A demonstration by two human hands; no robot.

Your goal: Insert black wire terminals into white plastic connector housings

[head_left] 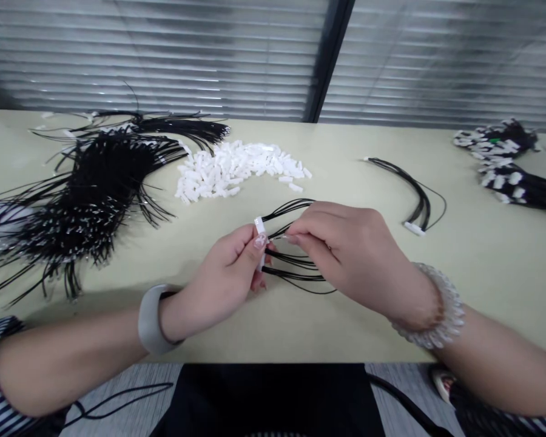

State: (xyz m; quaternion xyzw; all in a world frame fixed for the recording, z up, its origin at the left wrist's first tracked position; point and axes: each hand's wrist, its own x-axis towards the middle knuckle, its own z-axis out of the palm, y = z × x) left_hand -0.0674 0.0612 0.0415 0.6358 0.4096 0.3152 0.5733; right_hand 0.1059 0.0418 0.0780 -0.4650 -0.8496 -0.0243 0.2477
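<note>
Between thumb and fingers, my left hand grips a white plastic connector housing held upright over the table. Several black wires run from its right side, passing under my right hand. The thumb and forefinger of my right hand pinch a thin black wire close to the housing; its bright metal tip points at the housing's side. Whether the tip is inside the housing, I cannot tell. My left thumb covers the middle of the housing.
A heap of white connector housings lies behind my hands. To the left is a large pile of black wires. A finished-looking wire harness lies right, with bundled harnesses beyond. Blinds stand behind the table.
</note>
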